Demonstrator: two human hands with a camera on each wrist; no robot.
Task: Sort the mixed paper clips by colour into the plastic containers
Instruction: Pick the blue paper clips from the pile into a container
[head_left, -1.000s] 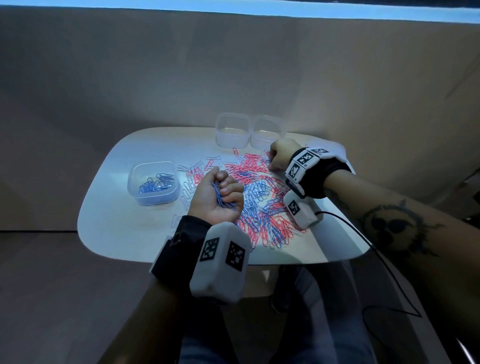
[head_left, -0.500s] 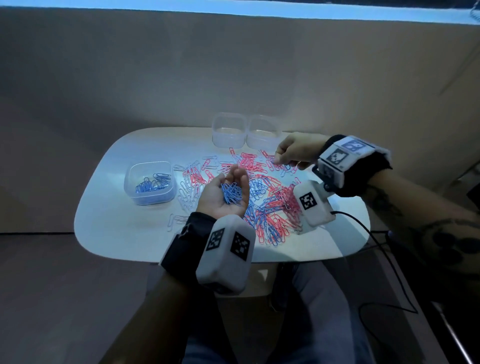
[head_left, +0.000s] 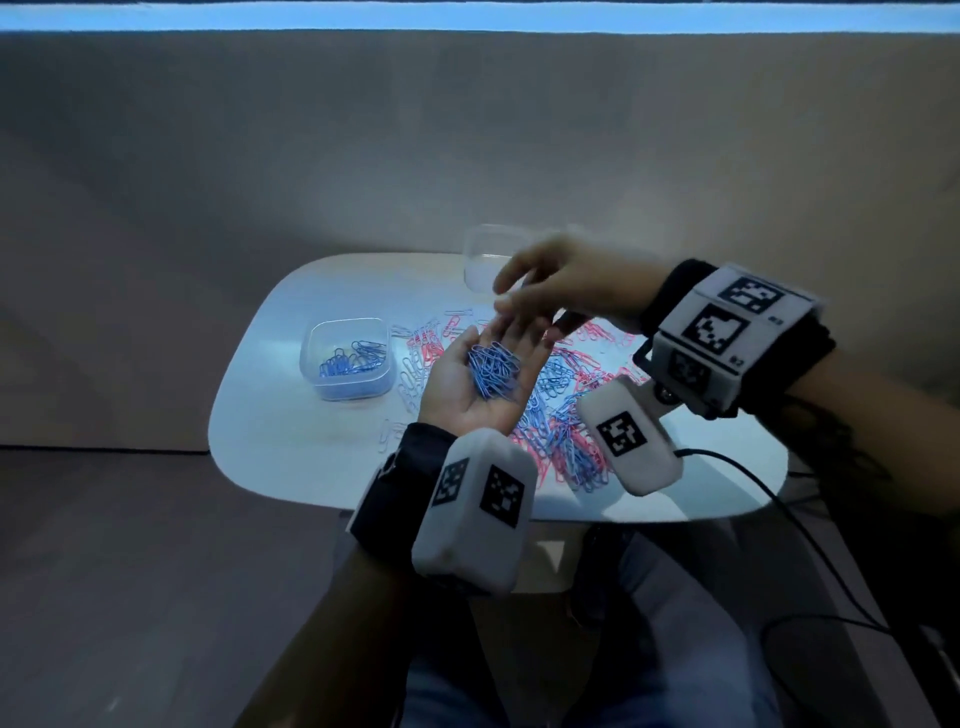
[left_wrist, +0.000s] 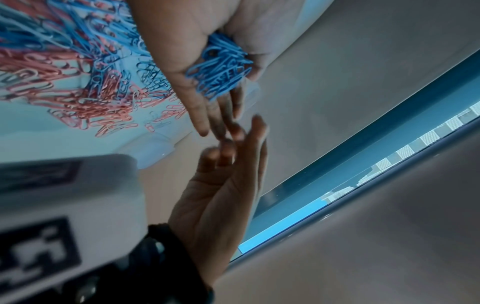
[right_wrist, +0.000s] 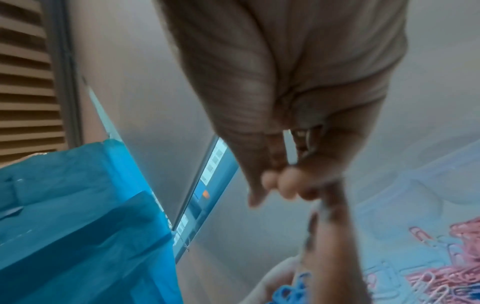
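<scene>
My left hand (head_left: 457, 397) lies palm up above the table with its fingers straight, and a heap of blue paper clips (head_left: 493, 369) rests in the palm. In the left wrist view the same heap (left_wrist: 221, 70) sits in that hand (left_wrist: 182, 51). My right hand (head_left: 550, 291) hovers over the left fingertips, fingers stretched out and blurred; I see no clip in it. The left wrist view shows the right hand (left_wrist: 221, 195) touching the left fingertips. A mixed pile of red, blue and white clips (head_left: 566, 431) covers the table. A clear container (head_left: 324, 384) at the left holds blue clips.
An empty clear container (head_left: 480, 260) stands at the back of the white table (head_left: 291, 457); my right hand hides whatever stands beside it. A black cable (head_left: 753, 483) runs off the table's right edge. My knees are under the front edge.
My left hand has gone from a fist round the blue clips to a flat upturned palm. The right hand has risen from the pile and swung left over the left fingertips.
</scene>
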